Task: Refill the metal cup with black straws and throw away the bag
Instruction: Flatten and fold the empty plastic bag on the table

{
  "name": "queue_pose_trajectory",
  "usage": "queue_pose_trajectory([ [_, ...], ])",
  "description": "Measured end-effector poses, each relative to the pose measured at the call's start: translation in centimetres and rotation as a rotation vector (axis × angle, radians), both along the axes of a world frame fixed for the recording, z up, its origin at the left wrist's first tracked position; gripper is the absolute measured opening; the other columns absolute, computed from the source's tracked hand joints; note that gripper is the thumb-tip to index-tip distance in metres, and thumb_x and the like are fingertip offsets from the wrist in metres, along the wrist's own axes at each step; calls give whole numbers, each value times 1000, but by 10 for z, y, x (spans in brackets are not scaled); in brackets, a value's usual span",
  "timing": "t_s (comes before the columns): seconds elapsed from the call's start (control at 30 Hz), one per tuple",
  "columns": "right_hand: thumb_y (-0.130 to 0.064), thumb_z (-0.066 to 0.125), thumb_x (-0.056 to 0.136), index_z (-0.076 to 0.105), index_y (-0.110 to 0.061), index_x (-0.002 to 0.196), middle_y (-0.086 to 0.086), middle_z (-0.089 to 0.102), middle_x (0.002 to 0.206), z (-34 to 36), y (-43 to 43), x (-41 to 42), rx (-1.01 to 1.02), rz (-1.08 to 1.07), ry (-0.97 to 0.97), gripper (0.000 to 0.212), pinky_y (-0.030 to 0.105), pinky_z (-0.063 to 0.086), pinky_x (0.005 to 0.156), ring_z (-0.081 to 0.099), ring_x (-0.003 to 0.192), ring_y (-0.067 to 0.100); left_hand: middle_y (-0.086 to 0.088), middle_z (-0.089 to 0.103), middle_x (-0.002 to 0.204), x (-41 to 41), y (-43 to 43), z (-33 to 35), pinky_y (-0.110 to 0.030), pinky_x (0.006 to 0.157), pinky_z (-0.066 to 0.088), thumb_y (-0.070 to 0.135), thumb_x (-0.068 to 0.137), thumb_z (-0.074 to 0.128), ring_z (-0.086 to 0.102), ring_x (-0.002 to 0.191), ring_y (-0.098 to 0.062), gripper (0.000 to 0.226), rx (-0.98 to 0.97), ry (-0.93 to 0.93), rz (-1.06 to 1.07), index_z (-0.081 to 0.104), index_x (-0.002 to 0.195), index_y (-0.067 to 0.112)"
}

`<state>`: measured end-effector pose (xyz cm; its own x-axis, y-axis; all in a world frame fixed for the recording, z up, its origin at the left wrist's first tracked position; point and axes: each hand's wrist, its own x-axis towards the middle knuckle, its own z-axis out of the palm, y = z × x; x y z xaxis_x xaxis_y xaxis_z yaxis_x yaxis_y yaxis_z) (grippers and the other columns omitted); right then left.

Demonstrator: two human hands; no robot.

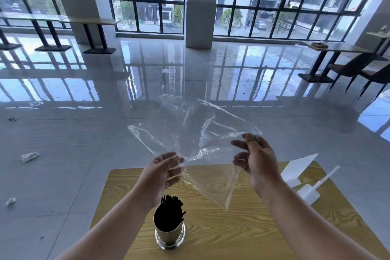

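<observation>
Your left hand pinches the crumpled clear plastic bag. Your right hand pinches its opposite edge, so it hangs spread between them. The shiny cylindrical metal cup, packed with thin black straws, stands just beneath your left wrist on the yellow wood-grain table.

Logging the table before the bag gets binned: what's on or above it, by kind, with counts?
Metal cup: 1, full of black straws, too packed to count
Clear bag: 1, held above the table by left hand and right hand
White plastic stands: 2, as far as I can tell, at the right edge
Total: 4
</observation>
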<state>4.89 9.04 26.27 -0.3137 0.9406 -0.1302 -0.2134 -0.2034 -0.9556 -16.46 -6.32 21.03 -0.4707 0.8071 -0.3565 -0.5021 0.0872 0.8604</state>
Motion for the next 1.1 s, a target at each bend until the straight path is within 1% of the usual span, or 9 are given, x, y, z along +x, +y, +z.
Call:
queue_pose_trajectory([
  [0.17, -16, 62, 105, 74, -13, 104, 16, 80, 96, -38, -13, 25, -190, 102, 34, 12, 34, 60, 54, 74, 66, 22, -4, 82, 106, -13, 5, -1, -36, 76, 55, 14, 100, 64, 78, 81, -17, 9, -20, 115, 99, 65, 108, 18],
  [0.3, -22, 76, 84, 82, -17, 93, 14, 79, 96, -62, -18, 44, -278, 112, 7, 11, 33, 60, 56, 73, 73, 24, -2, 82, 101, -19, 9, 9, -36, 77, 53, 15, 103, 61, 78, 77, -14, 8, -2, 230, 115, 65, 101, 21],
  [0.5, -34, 87, 74, 74, -5, 102, 15, 77, 95, -78, -20, 59, -328, 203, -170, 43, 36, 60, 58, 72, 71, 25, -1, 82, 91, -24, 20, 35, -35, 78, 54, 12, 103, 60, 76, 73, -13, 10, 56, 367, 103, 65, 99, 19],
  [0.6, -54, 86, 69, 69, -11, 117, 10, 77, 107, -75, -15, 62, -185, 247, -405, 68, 38, 61, 69, 70, 86, 23, 0, 80, 85, -29, 25, 48, -34, 76, 52, 9, 103, 58, 74, 71, -13, 12, 70, 438, 72, 64, 99, 18],
  [0.7, -63, 83, 71, 54, -20, 138, 4, 72, 124, -63, -4, 62, 29, 275, -552, 84, 42, 59, 92, 68, 109, 17, -3, 79, 83, -35, 29, 58, -25, 66, 54, 4, 103, 58, 73, 71, -15, 15, 79, 501, 46, 65, 97, 16],
  [0.77, -64, 82, 73, 45, -24, 149, 6, 63, 139, -52, 6, 59, 140, 295, -563, 94, 33, 55, 87, 64, 115, 15, -5, 79, 83, -38, 31, 63, -20, 61, 54, 2, 102, 58, 73, 71, -13, 15, 91, 549, 18, 66, 97, 14],
  [0.83, -68, 81, 72, 41, -26, 154, 9, 54, 149, -42, 18, 54, 231, 313, -577, 100, 32, 53, 91, 60, 123, 19, -4, 80, 82, -39, 32, 66, -19, 63, 54, 2, 102, 58, 73, 71, -12, 15, 78, 611, -16, 66, 96, 14],
  [0.97, -81, 82, 65, 38, -27, 159, 12, 46, 162, -25, 34, 42, 303, 355, -531, 117, 42, 50, 107, 48, 144, 27, -2, 81, 83, -41, 32, 71, -39, 81, 55, 2, 101, 60, 74, 74, -16, 16, 54, 719, -60, 68, 97, 14],
  [1.1, -72, 78, 74, 36, -26, 161, 14, 45, 163, -16, 36, 26, 300, 390, -503, 107, 45, 49, 110, 49, 146, 29, -7, 79, 82, -34, 28, 83, -51, 90, 57, -4, 100, 59, 74, 82, -27, 20, 84, 764, -122, 70, 94, 13],
])
